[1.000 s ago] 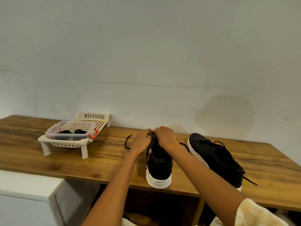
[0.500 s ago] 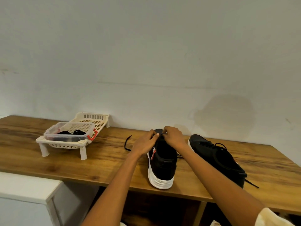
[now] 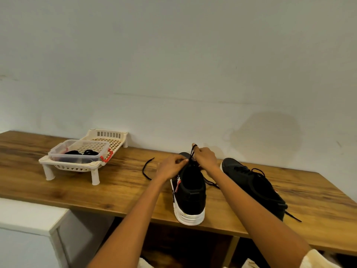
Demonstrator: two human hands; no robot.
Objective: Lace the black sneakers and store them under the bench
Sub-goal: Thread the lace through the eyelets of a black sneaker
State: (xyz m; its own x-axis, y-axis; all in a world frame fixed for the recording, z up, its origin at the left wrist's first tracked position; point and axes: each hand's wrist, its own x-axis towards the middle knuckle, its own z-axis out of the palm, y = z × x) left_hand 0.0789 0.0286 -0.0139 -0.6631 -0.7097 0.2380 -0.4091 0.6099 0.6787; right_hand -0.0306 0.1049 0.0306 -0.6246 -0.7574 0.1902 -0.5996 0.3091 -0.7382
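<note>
**Lace pulled up and clear of the sneaker's front**

At the centre of the frame the right hand (image 3: 203, 157) has lifted off the shoe: half a second ago it sat low against the front of the near sneaker (image 3: 190, 192), and now its fingers (image 3: 194, 146) pinch the black lace (image 3: 191, 154) and draw it up into a taut line above the toe end. The left hand (image 3: 171, 167) has stayed where it was, fingers curled at the front of the upper; it seems to pinch the lace or the eyelet edge there, though the exact contact is too small to tell.

I read this as one pass through an eyelet being pulled snug, so the lacing is under way but far from done. The loose left end of the lace (image 3: 147, 168) lies curved on the wooden surface (image 3: 96, 192), left of centre, and a stretch of slack runs out to the right of the shoe.

The near sneaker stands on the surface with its heel toward the camera, white sole close to the front edge. The second sneaker (image 3: 255, 187) lies just to its right, right of centre, apparently already laced, one lace end trailing toward the lower right. Neither shoe is under the bench yet.

In the left of the frame, a clear plastic box (image 3: 77, 153) holding dark coiled items sits on a cream slatted rack (image 3: 108, 140).
</note>
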